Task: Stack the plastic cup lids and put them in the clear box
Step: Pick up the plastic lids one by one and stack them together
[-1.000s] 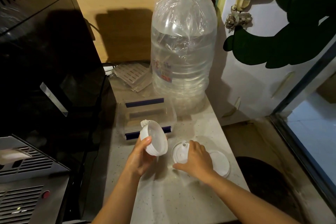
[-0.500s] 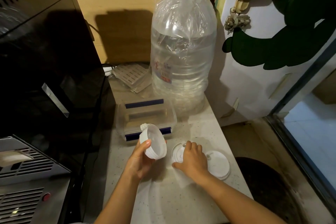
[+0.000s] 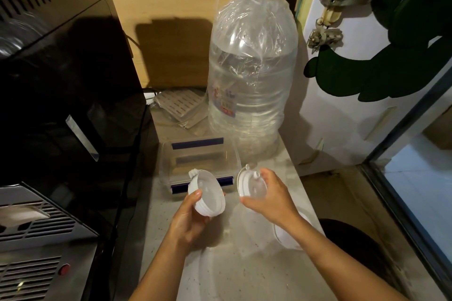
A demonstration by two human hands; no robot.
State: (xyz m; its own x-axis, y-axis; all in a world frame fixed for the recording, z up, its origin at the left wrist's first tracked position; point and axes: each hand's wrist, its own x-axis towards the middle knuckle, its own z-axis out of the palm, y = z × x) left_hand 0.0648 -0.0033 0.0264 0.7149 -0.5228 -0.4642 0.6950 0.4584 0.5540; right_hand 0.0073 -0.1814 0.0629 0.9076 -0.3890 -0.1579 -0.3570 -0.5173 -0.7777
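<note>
My left hand [image 3: 189,221] grips a small stack of white plastic cup lids [image 3: 208,194], tilted with the hollow side facing up and right. My right hand [image 3: 272,194] holds a single white lid [image 3: 249,184] upright by its rim, a short gap to the right of the stack. Another white lid [image 3: 291,238] lies flat on the counter, partly hidden under my right forearm. The clear box [image 3: 198,160] with blue strips stands open-topped just behind both hands.
A large clear water bottle [image 3: 252,76] with a green cap stands behind the box. A black appliance [image 3: 66,105] walls off the left side. Slotted plastic sheets [image 3: 178,107] lie at the back. The pale counter [image 3: 239,276] ends at its right edge above the floor.
My right hand has lifted a lid off the counter and raised it beside the stack. The left hand's stack has barely moved.
</note>
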